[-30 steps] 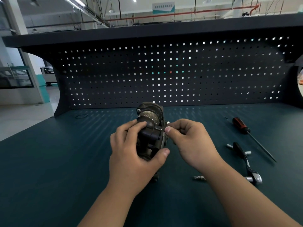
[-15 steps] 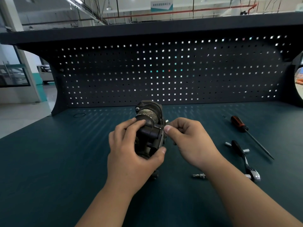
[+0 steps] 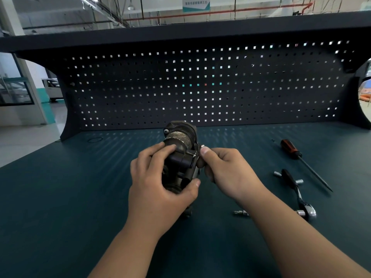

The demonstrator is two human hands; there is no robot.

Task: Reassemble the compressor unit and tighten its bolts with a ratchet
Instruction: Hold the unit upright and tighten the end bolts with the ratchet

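Note:
The dark compressor unit point(image 3: 180, 145) stands on end in the middle of the green bench. My left hand point(image 3: 160, 183) grips its body from the left and front, thumb across the lower part. At the unit's right flank my right hand point(image 3: 222, 171) pinches a small silver bolt point(image 3: 202, 146) between thumb and forefinger; only the bolt's tip shows. The ratchet point(image 3: 299, 194) lies on the bench to the right, black handle away from me, chrome head toward me.
A screwdriver point(image 3: 301, 159) with a red-and-black handle lies beyond the ratchet. Small sockets point(image 3: 277, 173) sit beside the ratchet handle, and a loose bolt point(image 3: 241, 213) lies near my right forearm. A dark ring point(image 3: 95, 139) rests far left. The pegboard point(image 3: 200, 87) walls the back.
Both hands stay on the unit; my right fingers shift slightly at the bolt. The view has tipped a little, nothing else moved.

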